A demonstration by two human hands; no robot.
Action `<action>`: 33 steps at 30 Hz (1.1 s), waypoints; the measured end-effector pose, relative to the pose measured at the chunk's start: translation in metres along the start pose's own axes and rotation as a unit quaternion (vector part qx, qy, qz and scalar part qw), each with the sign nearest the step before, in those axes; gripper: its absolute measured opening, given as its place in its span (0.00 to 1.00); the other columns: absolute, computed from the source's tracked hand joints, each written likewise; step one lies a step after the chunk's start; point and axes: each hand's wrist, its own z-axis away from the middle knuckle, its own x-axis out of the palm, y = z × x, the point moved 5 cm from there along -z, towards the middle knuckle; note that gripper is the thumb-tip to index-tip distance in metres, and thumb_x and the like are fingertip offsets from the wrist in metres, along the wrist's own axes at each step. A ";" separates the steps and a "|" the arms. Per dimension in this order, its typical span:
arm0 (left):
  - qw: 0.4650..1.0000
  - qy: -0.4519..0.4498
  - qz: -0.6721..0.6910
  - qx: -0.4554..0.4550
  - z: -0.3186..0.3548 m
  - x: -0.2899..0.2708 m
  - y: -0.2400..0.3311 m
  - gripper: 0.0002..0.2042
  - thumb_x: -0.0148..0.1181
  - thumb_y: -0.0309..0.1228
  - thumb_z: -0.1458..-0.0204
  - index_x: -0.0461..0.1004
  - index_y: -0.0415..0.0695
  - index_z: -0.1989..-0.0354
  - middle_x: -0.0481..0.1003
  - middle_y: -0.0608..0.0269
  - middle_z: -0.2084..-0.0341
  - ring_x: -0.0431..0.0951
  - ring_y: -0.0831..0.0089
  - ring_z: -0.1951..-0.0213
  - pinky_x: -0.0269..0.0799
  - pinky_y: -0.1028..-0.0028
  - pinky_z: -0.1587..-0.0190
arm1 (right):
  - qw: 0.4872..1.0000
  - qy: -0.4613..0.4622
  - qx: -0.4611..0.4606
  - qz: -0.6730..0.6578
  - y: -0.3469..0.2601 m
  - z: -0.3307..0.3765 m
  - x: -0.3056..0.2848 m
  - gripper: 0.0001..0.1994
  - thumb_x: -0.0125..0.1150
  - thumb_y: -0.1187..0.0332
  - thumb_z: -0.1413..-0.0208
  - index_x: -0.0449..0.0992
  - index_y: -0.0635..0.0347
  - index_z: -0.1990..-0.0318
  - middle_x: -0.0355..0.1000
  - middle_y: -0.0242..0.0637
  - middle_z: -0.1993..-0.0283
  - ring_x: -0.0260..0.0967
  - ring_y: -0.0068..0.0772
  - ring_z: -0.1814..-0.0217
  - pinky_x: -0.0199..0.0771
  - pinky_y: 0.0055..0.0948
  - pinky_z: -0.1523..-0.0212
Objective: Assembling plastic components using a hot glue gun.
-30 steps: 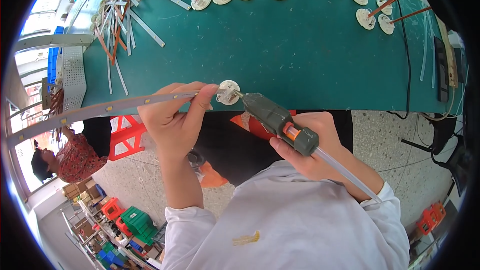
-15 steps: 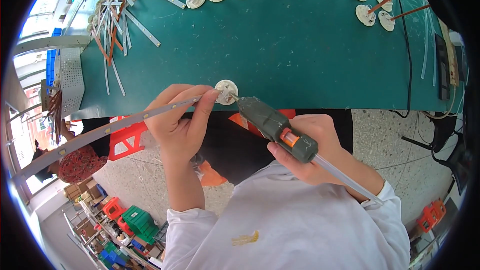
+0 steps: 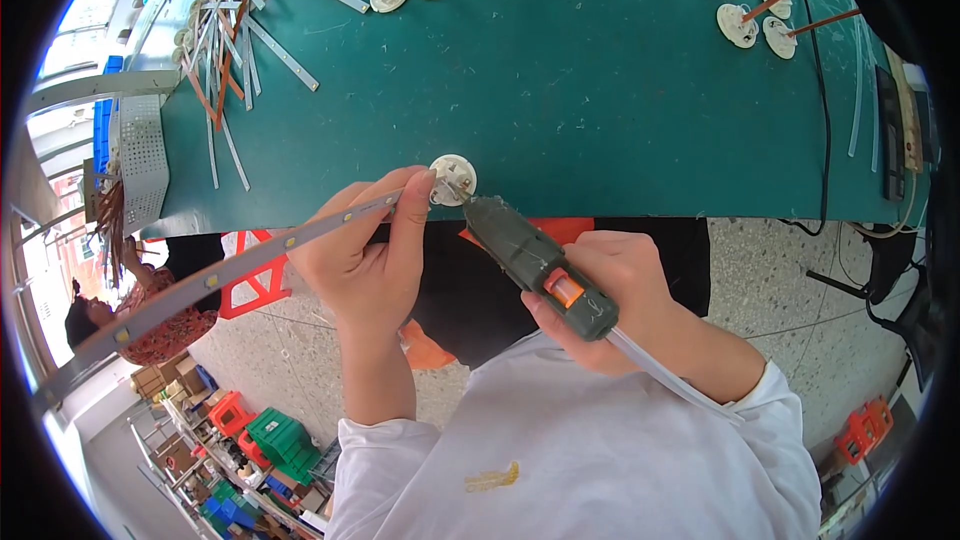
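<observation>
My left hand (image 3: 372,230) pinches a long LED strip (image 3: 240,262) near its end, and the strip runs off to the lower left. That end meets a round white base (image 3: 453,166) at the table's near edge. My right hand (image 3: 610,285) is wrapped around a dark green glue gun (image 3: 530,258). A clear glue stick (image 3: 672,380) sticks out of the back of the gun. The gun's nozzle points at the inside of the white base, close to the strip's end; whether it touches cannot be made out.
Several white bases with brown strips stand along the far side of the green table (image 3: 560,110). Loose LED strips (image 3: 285,55) lie in a heap at the far left. A black cable (image 3: 822,130) crosses the right side. Another person (image 3: 165,325) is at the left, beside a red stool (image 3: 255,275).
The glue gun has shifted slightly left, its nozzle now further over the base. The LED strip's outer end has dropped a little. Both hands keep their hold.
</observation>
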 end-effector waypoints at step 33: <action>0.997 0.051 -0.037 -0.047 0.009 0.003 0.000 0.06 0.68 0.25 0.49 0.82 0.33 0.70 0.77 0.62 0.85 0.75 0.82 0.82 0.62 0.86 0.78 | 0.998 0.054 -0.027 -0.010 0.002 0.004 0.010 0.08 0.69 0.76 0.62 0.76 0.61 0.73 0.71 0.36 0.80 0.63 0.37 0.84 0.61 0.30 0.83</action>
